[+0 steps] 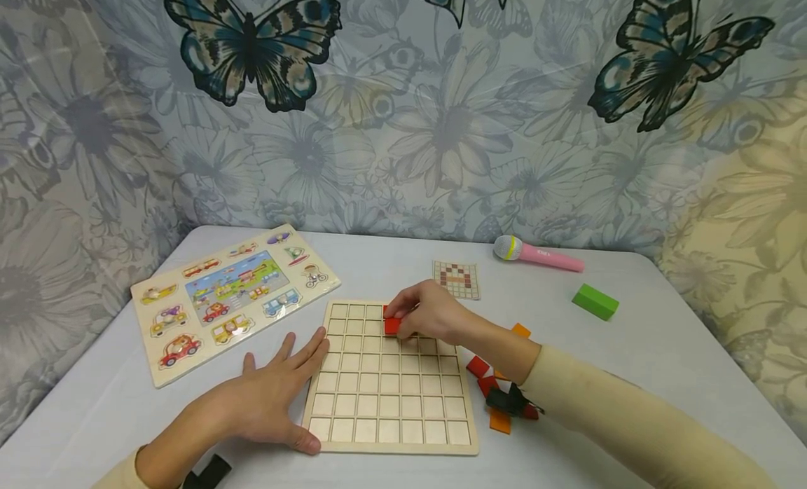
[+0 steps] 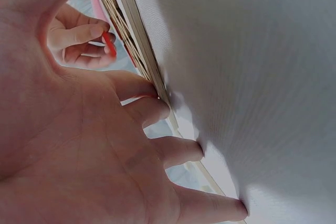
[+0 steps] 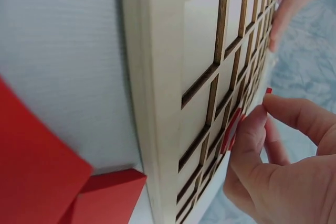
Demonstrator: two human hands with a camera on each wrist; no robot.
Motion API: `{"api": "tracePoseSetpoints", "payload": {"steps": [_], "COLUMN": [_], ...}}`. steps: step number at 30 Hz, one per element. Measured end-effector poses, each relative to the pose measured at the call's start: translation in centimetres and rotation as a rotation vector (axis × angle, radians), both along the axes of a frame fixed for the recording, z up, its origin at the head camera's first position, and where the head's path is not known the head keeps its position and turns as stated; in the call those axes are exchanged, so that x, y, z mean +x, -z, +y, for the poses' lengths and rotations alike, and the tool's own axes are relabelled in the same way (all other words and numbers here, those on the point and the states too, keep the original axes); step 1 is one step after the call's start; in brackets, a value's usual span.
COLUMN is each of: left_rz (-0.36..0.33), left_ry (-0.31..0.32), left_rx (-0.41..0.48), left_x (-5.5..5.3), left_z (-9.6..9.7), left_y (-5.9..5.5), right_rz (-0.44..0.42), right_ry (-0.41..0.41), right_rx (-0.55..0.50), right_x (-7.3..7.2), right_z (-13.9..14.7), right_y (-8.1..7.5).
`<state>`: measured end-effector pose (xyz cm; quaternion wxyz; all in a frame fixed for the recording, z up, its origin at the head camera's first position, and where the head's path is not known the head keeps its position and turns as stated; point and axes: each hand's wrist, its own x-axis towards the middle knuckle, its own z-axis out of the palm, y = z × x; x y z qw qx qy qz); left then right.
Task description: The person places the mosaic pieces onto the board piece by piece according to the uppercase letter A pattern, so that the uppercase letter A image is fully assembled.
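Observation:
A light wooden grid board lies flat on the white table. My left hand is spread along its left side, fingertips and thumb at the edge; the left wrist view shows these fingers from the palm side. Over the board's upper part, my right hand pinches a small red square tile between thumb and forefinger. Another red tile sits in a cell of the board right below those fingertips. The right hand hides part of the upper right cells.
Loose red and orange tiles lie right of the board, partly under the right forearm. Behind stand a small patterned grid card and a pink toy microphone. A green block lies right, a vehicle picture puzzle left.

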<state>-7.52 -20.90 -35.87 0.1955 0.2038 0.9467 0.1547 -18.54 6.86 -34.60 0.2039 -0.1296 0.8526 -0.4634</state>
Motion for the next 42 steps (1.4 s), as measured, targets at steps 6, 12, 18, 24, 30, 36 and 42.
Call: {"api": "tracePoseSetpoints", "payload": {"steps": [6, 12, 18, 24, 30, 36, 42], "left_rz": [0.001, -0.007, -0.011, -0.009, -0.005, -0.004, 0.000], "left_ry": [-0.001, -0.003, -0.007, -0.005, -0.003, -0.005, -0.005], "left_rx": [-0.006, -0.003, -0.007, -0.005, -0.007, -0.005, -0.002], "left_x": [-0.1, -0.1, -0.1, -0.1, 0.0, 0.0, -0.1], "left_z": [0.0, 0.0, 0.0, 0.0, 0.0, 0.0, 0.0], "left_y": [0.1, 0.1, 0.2, 0.2, 0.2, 0.2, 0.3], "right_rz": [-0.004, -0.008, 0.000, 0.038, 0.082, 0.129, 0.170], "right_ry": [-0.005, -0.018, -0.026, -0.035, -0.047, -0.064, -0.084], "right_rx": [-0.012, -0.018, -0.004, 0.022, 0.068, 0.119, 0.151], "right_x": [-0.2, -0.3, -0.5, -0.6, -0.5, -0.5, -0.4], "right_z": [-0.6, -1.0, -1.8, -2.3, -2.8, -3.0, -3.2], "right_y": [-0.1, 0.2, 0.4, 0.4, 0.4, 0.4, 0.4]}}
